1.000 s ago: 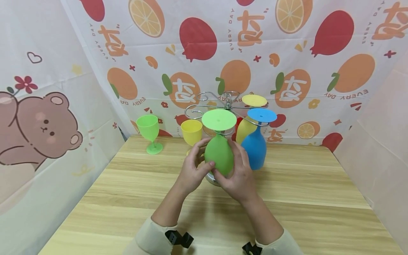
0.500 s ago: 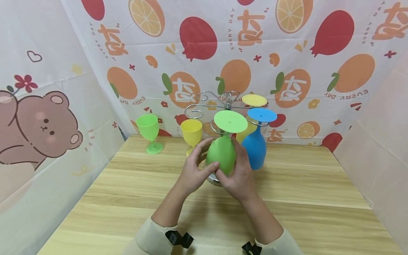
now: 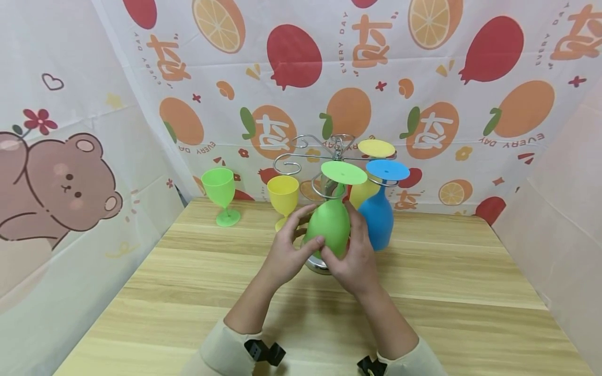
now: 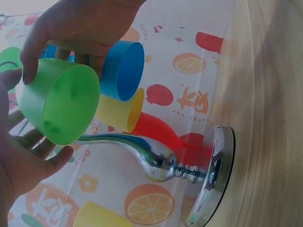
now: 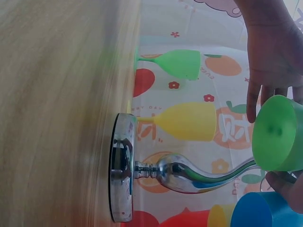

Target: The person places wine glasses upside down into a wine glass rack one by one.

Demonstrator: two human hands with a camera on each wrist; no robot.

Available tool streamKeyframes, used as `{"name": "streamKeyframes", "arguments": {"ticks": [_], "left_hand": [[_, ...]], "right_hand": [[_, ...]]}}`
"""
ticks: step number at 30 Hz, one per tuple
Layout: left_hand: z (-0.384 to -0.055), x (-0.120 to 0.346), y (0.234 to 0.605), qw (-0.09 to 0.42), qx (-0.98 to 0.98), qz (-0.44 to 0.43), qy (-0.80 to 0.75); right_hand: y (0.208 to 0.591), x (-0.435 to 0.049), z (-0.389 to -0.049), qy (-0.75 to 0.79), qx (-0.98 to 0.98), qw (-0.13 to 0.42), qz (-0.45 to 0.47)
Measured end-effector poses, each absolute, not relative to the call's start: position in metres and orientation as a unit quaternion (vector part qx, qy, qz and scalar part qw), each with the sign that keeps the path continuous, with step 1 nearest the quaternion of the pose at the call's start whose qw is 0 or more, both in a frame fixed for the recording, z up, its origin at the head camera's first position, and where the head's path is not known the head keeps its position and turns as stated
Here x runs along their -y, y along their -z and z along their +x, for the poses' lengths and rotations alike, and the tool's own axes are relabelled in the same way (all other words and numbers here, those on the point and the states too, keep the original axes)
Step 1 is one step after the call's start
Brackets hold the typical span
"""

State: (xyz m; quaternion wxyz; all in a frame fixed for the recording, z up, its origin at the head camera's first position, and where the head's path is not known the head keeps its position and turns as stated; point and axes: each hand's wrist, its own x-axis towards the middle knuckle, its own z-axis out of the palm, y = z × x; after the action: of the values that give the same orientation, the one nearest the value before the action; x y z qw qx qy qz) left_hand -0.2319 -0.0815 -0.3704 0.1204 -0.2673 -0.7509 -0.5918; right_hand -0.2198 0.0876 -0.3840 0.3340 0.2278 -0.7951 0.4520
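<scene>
Gripping green cup (image 3: 329, 224) btwn L hand (image 3: 289, 255) & R hand (image 3: 355, 262), w/ fingers curled round bowl from both sides. Held upside down, foot up, at front of metal rack (image 4: 158, 164); can't tell if hooked in. Just L of blue cup (image 3: 378, 219), also upside down.

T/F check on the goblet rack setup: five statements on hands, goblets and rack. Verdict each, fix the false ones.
1. The left hand and right hand hold a green plastic-looking goblet foot-up. True.
2. The blue plastic-looking goblet stands upright on the table. False: the blue goblet hangs foot-up from the shiny scrolled metal rack.
3. A second green goblet stands upright on the wood-grain table. True.
4. The upright yellow plastic-looking goblet is in the right hand. False: that yellow goblet stands on the table.
5. The rack's round base rests on the table. True.
</scene>
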Motion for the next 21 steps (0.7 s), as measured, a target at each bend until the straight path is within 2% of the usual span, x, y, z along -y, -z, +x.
{"name": "streamKeyframes", "arguments": {"ticks": [21], "left_hand": [[-0.2363,0.0802,0.3756,0.109,0.756,-0.26,0.591]], "right_hand": [[0.3841,-0.0863,-0.2186,-0.432,0.83,0.286,0.208]]}}
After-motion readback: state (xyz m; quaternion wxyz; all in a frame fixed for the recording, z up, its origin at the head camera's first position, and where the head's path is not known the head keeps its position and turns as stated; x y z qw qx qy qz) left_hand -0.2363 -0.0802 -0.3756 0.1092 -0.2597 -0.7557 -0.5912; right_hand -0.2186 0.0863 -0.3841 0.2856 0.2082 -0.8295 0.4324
